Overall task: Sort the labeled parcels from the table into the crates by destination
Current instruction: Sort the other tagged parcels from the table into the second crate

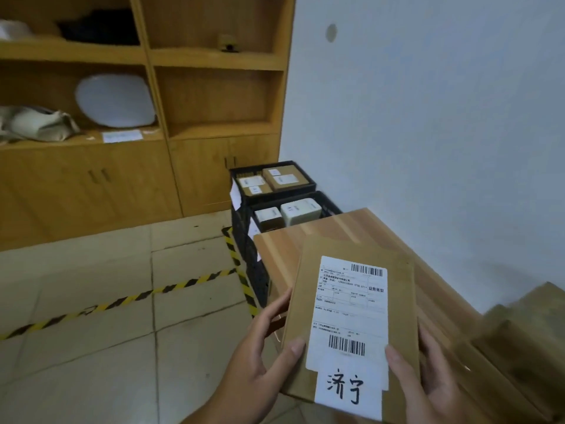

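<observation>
Both hands up close, and they've got the parcel (pixel 400 301) between them: left hand (pixel 260 359) clamped on its left edge with the thumb lying on top, right hand (pixel 428 381) gripping the right side, thumb pressed on the edge of the shipping label (pixel 351 313). It's a flat brown cardboard box, held face-up and slightly tilted above the near left edge of the table (pixel 336 228). That white label covers most of the top, with barcodes at its upper and lower ends and fine print too small to read. Below it sits a white slip (pixel 347 390) handwritten in bold black: 济宁.

Off the table's far end, two black crates stand on the floor against the wall. The near crate (pixel 333 206), touching the table's far edge, holds white packages (pixel 301 211); the far crate (pixel 263 166) behind it holds brown labeled boxes (pixel 284 177). The tabletop's far corner overlaps the near crate from this angle.

On the table's right side, more brown parcels (pixel 519 332), blurred. Left of the table, yellow-and-black floor tape (pixel 183 286) runs across the tiles, and beyond that stands a wooden cabinet (pixel 122 179) with open shelves.
</observation>
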The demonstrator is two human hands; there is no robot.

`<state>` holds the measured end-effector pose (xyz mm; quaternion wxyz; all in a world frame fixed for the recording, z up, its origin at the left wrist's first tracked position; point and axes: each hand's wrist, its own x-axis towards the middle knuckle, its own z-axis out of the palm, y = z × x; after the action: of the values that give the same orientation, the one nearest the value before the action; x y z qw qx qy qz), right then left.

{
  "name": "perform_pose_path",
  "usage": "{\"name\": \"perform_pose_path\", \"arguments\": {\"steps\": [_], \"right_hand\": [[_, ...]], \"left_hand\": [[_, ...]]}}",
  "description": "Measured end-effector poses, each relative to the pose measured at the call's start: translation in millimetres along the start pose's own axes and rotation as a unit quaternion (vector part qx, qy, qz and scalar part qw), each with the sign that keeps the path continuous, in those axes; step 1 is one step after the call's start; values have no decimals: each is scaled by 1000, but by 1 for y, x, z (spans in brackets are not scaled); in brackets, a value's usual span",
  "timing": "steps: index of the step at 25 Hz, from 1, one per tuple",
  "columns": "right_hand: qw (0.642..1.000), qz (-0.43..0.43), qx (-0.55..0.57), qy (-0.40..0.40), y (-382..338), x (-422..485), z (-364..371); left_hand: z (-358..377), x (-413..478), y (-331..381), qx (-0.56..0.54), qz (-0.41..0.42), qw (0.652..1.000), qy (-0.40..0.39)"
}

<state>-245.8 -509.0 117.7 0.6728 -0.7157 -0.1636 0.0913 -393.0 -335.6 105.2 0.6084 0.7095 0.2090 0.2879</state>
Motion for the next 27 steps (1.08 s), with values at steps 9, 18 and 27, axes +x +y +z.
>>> {"name": "perform_pose_path", "arguments": {"steps": [9,18,27], "right_hand": [[998,46,18,-43,12,55,117],[987,116,76,-80,32,197,221],[976,172,68,-113,35,301,298]], "left_hand": [[-82,72,-43,17,-48,998,46],[-130,231,-66,79,-98,989,79],[-172,373,-93,71,-126,986,83]]}}
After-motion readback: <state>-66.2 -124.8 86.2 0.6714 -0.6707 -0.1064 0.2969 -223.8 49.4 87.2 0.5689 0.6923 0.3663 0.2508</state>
